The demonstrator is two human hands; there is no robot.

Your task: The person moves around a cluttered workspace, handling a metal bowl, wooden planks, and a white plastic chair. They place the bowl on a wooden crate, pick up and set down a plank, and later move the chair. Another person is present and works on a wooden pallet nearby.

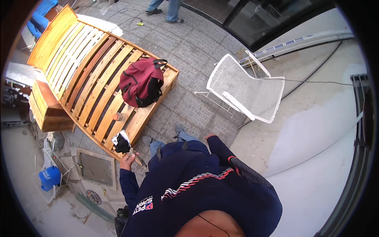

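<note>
At the near corner of a slatted wooden bed frame (pixel 103 96), my left hand (pixel 126 162) is closed around what looks like a stained paintbrush (pixel 139 160). Just beyond that hand, a white container (pixel 117 137) with a black cloth-like bundle (pixel 122 145) sits on the slats. A small jar with an orange-brown lid (pixel 117 117) stands a little farther along. My right hand (pixel 210 136) hangs out to the right of my body, apart from everything around it. Only a little of it shows past the dark sleeve, so its fingers are hard to read.
A dark red backpack (pixel 141 82) rests on the bed frame. To the right stands a white mesh chair (pixel 246 87) on grey paving. A wooden drawer box (pixel 49 106) and a blue bucket (pixel 50 178) are at left. Another person's legs (pixel 173 10) show at the top.
</note>
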